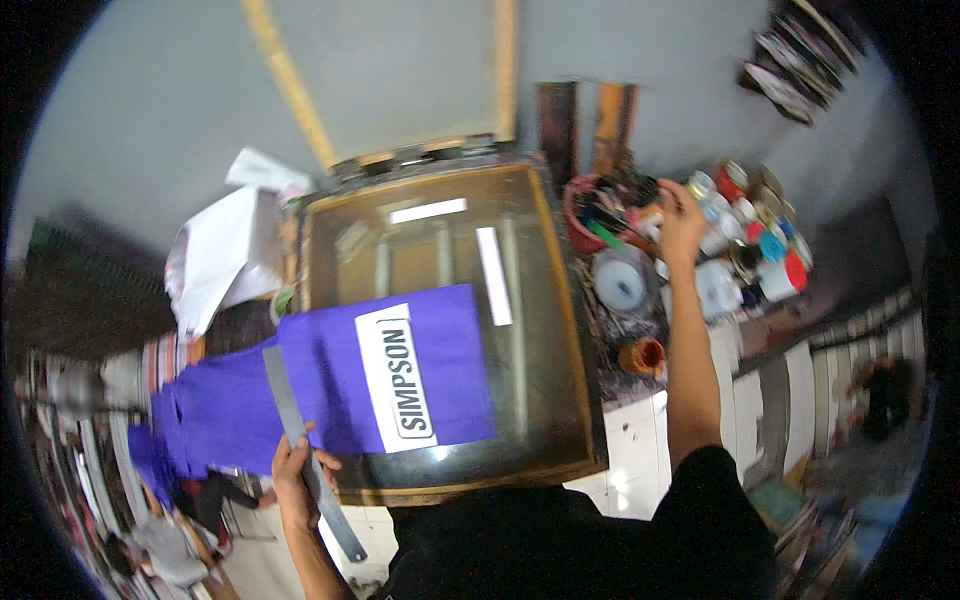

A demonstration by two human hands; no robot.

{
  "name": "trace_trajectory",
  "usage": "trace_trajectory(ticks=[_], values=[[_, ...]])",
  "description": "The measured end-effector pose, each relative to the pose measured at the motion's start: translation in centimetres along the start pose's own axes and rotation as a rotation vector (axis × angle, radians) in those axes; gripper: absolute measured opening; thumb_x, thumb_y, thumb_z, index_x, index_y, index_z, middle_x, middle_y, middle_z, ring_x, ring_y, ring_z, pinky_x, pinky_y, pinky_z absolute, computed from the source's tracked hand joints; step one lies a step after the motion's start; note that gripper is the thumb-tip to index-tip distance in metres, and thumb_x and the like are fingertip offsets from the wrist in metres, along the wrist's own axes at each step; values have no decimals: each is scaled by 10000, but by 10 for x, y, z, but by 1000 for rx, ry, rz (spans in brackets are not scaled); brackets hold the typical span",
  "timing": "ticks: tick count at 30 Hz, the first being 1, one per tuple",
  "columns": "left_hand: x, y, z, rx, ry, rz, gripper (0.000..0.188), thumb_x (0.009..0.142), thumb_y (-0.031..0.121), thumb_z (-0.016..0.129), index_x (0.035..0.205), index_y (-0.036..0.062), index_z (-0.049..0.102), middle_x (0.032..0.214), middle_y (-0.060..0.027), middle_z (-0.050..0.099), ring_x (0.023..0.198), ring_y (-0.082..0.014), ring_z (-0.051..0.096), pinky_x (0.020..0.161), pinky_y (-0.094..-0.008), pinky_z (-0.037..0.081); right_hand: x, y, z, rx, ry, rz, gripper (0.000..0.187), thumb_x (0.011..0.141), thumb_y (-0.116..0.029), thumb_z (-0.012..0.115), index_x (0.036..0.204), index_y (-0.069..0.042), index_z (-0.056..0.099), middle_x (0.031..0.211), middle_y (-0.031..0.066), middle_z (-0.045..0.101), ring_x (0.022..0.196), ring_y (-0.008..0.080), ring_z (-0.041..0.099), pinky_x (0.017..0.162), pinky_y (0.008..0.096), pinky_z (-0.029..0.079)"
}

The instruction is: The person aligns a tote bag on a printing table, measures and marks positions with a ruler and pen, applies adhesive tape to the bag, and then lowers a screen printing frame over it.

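The purple fabric piece (320,370) lies over the left part of a glass-topped desk with a brownish wooden edge (545,400), its broad end flat on the glass and its other end trailing off past the left side in loose folds. A white rectangular sheet with bold black lettering (378,368) lies on that flat end, near its right edge and slightly tilted. The person's left grip (293,478) is closed around a long grey metal ruler (284,400), the fingers bent about its middle; the upper part of the ruler lies across the view of the fabric, left of the sheet, and its lower end extends below the near edge of the desk. The right arm stretches out beyond the right side of the desk, the right grip (680,225) raised among crowded supplies with its fingers curled, next to a dark, blurred object; whether they pinch anything cannot be told. Near that grip stand a reddish round tub (574,212) filled with mixed tools, a white round container (620,286), a small orange-red pot (640,357) and a white bottle with a red cap (778,278). White papers (222,245) are heaped beyond the desk's left edge, and at the lower left another person in a grey top (170,550) appears, small and blurred.
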State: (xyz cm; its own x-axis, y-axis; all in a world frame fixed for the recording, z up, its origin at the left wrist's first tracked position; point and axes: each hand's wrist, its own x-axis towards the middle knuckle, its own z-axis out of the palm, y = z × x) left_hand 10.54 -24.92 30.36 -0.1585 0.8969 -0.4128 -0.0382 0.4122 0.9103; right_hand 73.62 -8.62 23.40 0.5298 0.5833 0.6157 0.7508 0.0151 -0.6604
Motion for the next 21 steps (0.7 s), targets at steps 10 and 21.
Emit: trace_trajectory(ticks=[10, 21], values=[[11, -8, -64, -141, 92, 23, 218, 1053, 178, 499, 1177, 13, 570, 738, -170, 693, 517, -204, 611, 519, -306, 489, -4, -223, 125, 547, -322, 8, 441, 935, -165, 787, 1288, 13, 592, 1019, 115, 743, 916, 134, 664, 824, 290, 539], [31, -31, -167, -54, 168, -60, 149, 1032, 92, 514, 1047, -21, 609, 927, -149, 722, 800, -227, 705, 797, -356, 559, -68, -375, 403, 546, -718, -167, 226, 951, -147, 696, 1116, 7, 695, 931, 149, 749, 855, 227, 726, 793, 352, 556]])
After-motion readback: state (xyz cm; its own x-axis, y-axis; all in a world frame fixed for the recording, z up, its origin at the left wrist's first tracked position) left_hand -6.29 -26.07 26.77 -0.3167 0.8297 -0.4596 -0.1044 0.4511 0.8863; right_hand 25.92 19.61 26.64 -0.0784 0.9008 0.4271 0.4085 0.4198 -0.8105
